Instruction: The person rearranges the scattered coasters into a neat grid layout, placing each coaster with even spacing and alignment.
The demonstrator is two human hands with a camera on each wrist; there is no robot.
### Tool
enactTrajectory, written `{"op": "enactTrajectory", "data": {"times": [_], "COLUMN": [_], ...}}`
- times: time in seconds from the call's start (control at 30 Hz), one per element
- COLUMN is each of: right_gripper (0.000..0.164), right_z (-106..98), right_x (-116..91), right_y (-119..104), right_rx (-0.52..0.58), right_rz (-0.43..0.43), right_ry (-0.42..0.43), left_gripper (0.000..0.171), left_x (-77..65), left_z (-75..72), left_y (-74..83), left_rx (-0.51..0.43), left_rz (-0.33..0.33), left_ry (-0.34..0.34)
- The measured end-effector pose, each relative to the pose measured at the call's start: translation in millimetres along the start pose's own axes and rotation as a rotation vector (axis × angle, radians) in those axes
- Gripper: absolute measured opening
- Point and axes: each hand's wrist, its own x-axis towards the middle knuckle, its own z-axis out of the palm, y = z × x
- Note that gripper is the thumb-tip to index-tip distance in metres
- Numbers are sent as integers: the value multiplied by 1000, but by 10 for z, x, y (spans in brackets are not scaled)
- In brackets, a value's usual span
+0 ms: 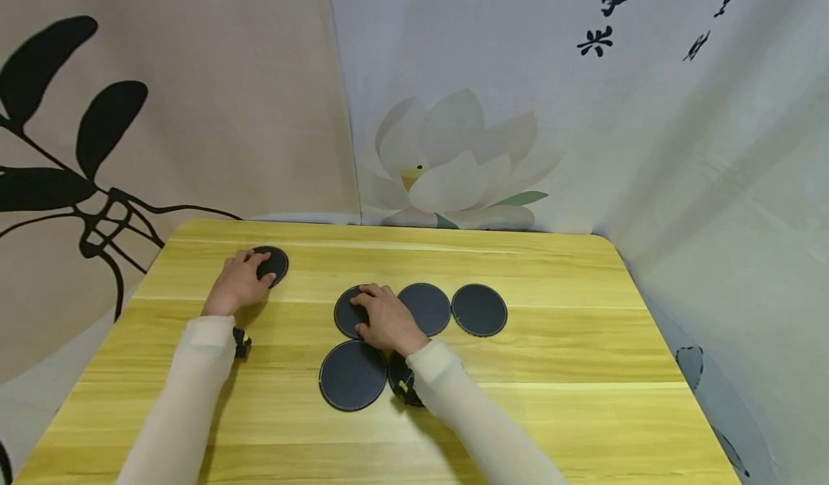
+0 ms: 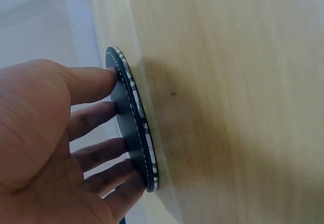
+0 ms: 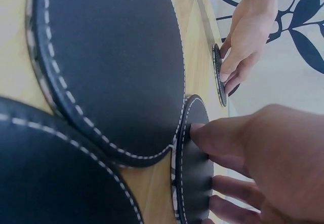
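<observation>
At the far left of the table, my left hand (image 1: 238, 282) rests its thumb and fingertips on a round black coaster (image 1: 275, 266). The left wrist view shows that coaster lying flat, with white stitching and a black-and-white patterned edge. My right hand (image 1: 391, 319) touches the top of another black coaster (image 1: 346, 314) near the middle, thumb and fingers spread across it. Beside it in the back row lie two coasters (image 1: 424, 308) (image 1: 480, 310). In front are a larger-looking coaster (image 1: 352, 375) and one partly hidden under my right wrist (image 1: 396, 383).
The coasters lie on a yellow wooden table (image 1: 583, 341) with rounded back corners. Printed cloth (image 1: 466, 147) hangs behind and to the right. Each wrist wears a dark strap, such as the left wrist strap (image 1: 242, 342).
</observation>
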Motion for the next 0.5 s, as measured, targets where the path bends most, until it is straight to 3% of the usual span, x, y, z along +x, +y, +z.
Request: {"op": "enactTrajectory", "data": {"times": [0.5], "right_gripper": [46], "right_z": [-15], "right_x": [21], "right_y": [12], "right_rx": [12], "right_rz": [4], "right_ry": [-5], "left_gripper": [60], "left_x": [-146], "left_z": [59], "left_y": [145], "left_rx": [22], "left_rz": [0], "left_ry": [13]}}
